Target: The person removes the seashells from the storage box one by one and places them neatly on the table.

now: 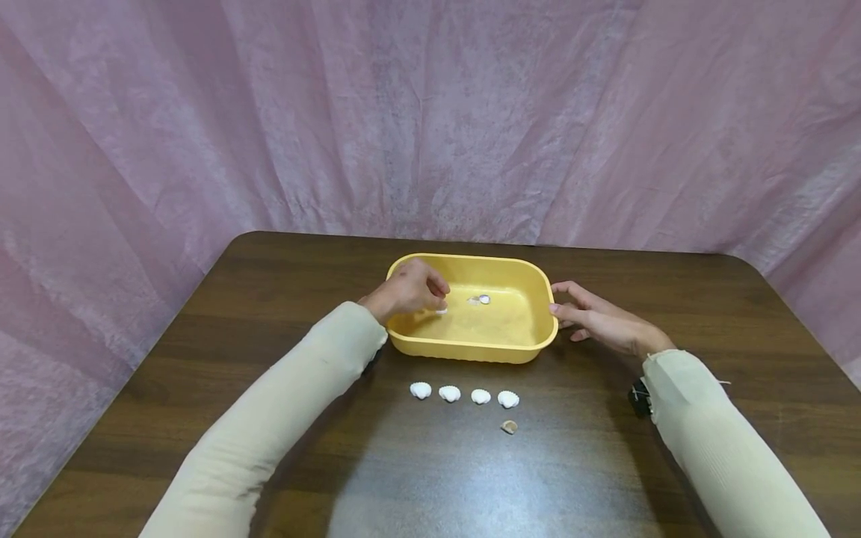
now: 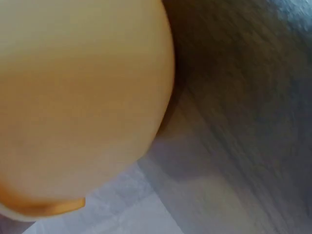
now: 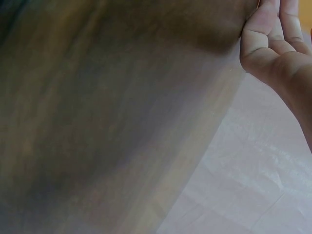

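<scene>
Reaching over the left rim of a yellow plastic basin (image 1: 464,348), my left hand (image 1: 415,287) has its fingers bent down inside. Its fingertips pinch at a small white seashell (image 1: 441,311) low in the basin. Two more small shells (image 1: 484,299) lie on the basin floor. My right hand (image 1: 599,317) touches the basin's right end with extended thumb and fingers. In the right wrist view those fingers (image 3: 280,36) reach toward a yellow edge at the top corner. The basin's outer wall (image 2: 83,97) fills much of the left wrist view, where the left hand is hidden.
Several white scallop shells (image 1: 449,394) form a row in front of the basin. A small brownish shell (image 1: 509,427) lies nearer me. All rest on a dark wooden table (image 1: 282,276). A pink curtain (image 1: 430,127) hangs behind its far edge.
</scene>
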The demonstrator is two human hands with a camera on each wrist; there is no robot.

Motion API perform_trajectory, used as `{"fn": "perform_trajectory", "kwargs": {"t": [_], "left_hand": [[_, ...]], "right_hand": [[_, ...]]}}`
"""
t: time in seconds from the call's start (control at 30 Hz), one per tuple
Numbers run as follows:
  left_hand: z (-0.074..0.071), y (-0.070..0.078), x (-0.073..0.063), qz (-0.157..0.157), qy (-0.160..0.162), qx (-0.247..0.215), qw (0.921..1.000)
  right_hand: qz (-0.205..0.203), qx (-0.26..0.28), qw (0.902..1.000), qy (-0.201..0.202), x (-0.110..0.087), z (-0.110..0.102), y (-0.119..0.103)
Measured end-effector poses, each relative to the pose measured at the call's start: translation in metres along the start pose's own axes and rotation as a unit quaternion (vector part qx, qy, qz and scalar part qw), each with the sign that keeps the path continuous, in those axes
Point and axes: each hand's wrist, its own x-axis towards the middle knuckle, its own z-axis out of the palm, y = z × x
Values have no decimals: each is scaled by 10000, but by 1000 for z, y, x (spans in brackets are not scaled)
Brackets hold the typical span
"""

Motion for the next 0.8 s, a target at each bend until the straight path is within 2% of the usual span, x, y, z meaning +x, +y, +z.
{"fn": "perform_trajectory", "kwargs": {"t": [0.2, 0.5, 0.8], "left_hand": [[5, 1, 2, -88, -83, 32, 9999], [12, 4, 3, -68, 53, 717, 9974], [16, 1, 0, -134, -9, 956, 9953]], "right_hand": [[-16, -66, 10000, -10, 1, -1, -2], [-10, -118, 9999, -45, 0, -2, -2], [36, -125, 9999, -40, 0, 1, 1]]}}
